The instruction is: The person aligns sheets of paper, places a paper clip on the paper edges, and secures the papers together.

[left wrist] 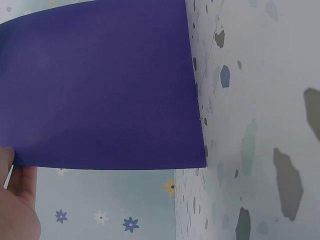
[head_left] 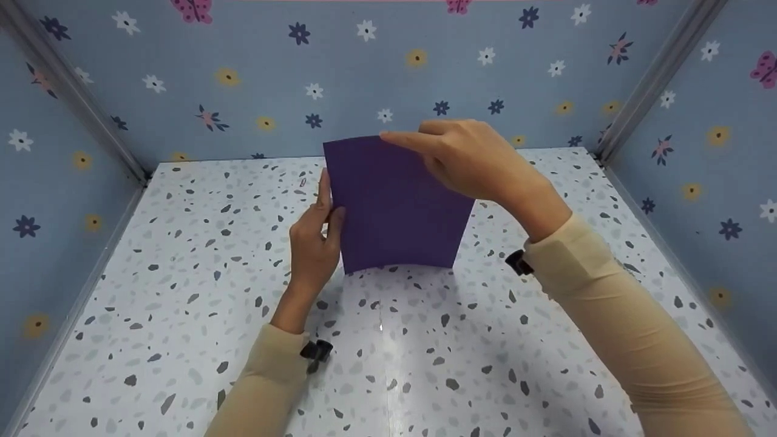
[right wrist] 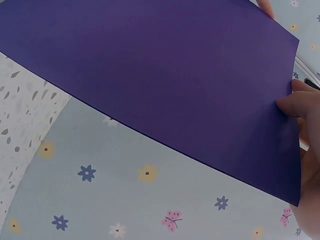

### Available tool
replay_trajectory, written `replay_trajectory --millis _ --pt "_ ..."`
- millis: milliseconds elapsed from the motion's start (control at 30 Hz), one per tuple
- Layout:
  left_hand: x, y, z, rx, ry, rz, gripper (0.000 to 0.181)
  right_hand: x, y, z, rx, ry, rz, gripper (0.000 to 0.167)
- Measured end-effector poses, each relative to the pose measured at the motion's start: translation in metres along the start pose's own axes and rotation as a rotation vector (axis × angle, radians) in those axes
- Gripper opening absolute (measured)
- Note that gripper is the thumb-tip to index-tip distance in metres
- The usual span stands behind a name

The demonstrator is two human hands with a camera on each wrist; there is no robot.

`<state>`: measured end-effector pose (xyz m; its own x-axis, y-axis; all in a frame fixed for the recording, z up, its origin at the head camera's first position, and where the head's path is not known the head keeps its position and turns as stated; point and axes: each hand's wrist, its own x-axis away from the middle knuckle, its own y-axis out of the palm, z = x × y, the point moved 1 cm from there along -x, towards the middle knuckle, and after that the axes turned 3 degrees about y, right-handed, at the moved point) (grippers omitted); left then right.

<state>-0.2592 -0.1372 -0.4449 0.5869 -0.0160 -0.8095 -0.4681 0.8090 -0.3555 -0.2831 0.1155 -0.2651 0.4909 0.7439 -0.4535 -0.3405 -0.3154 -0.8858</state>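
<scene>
A sheet of purple paper [head_left: 394, 206] stands nearly upright and slightly bowed, its lower edge at the tabletop. My left hand [head_left: 315, 243] pinches its left edge, thumb in front and fingers behind; in the left wrist view only part of that hand [left wrist: 20, 200] shows, at the lower left. At the top edge, my right hand [head_left: 470, 155] grips the paper near the right corner, index finger pointing left along the edge. The right wrist view shows the right thumb on the paper's near face [right wrist: 175, 75], with other fingers partly hidden behind it.
The white speckled tabletop [head_left: 182, 315] is bounded by blue flowered walls [head_left: 364, 73] at the back and sides. A small reddish loop-shaped thing [head_left: 303, 182] lies left of the paper. Black clips [head_left: 317, 350] sit on both sleeves.
</scene>
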Motion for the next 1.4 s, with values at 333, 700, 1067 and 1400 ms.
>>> replay_trajectory --millis 333,700,1067,1400 --pt "0.001 0.001 0.000 0.008 0.006 0.017 0.058 0.005 -0.002 0.004 -0.022 0.036 -0.017 0.055" --pt "0.001 0.000 0.001 0.003 0.004 0.013 0.057 0.011 -0.003 0.010 -0.038 0.035 0.016 0.056" --pt "0.001 0.002 -0.001 0.006 0.010 0.021 0.056 0.019 -0.003 0.013 -0.057 0.068 0.023 0.058" --pt "0.000 0.000 0.001 -0.008 -0.005 0.001 0.056 0.025 -0.004 0.016 -0.060 0.087 0.030 0.057"
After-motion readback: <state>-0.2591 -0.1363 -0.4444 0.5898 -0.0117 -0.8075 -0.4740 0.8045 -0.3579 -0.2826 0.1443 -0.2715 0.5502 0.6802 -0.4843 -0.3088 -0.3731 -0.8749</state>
